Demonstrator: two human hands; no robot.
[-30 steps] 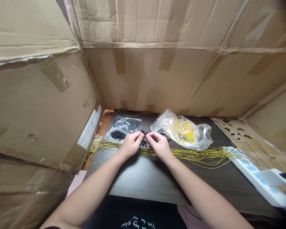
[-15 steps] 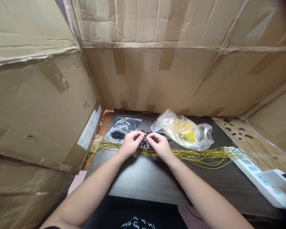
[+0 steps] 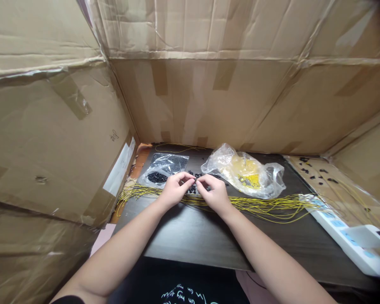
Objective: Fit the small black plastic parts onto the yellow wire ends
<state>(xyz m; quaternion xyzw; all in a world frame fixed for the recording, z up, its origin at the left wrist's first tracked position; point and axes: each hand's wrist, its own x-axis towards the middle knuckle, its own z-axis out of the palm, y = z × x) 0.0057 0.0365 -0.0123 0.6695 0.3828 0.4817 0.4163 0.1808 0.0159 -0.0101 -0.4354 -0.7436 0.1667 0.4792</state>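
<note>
My left hand (image 3: 176,188) and my right hand (image 3: 214,193) meet fingertip to fingertip over the middle of the table, both closed in a pinch. Whatever lies between the fingertips is tiny and dark, too small to make out. Right behind and below the fingers is a loose pile of small black pieces (image 3: 192,189). A long bundle of thin yellow wires (image 3: 262,205) runs across the table beneath both hands. Left of my left hand lies a clear plastic bag (image 3: 174,161) with many black pieces at its mouth.
A crumpled clear bag (image 3: 274,181) holding yellow pieces lies to the right. A white power strip (image 3: 342,234) with a plug borders the dark table (image 3: 190,240). Black parts (image 3: 323,171) lie scattered on cardboard at far right. Cardboard walls (image 3: 190,101) close in the back and sides.
Both hands keep their fingertip-to-fingertip pinch, with only a slight shift of the fingers. The whole view has moved a little. The bags and wires lie as before.
</note>
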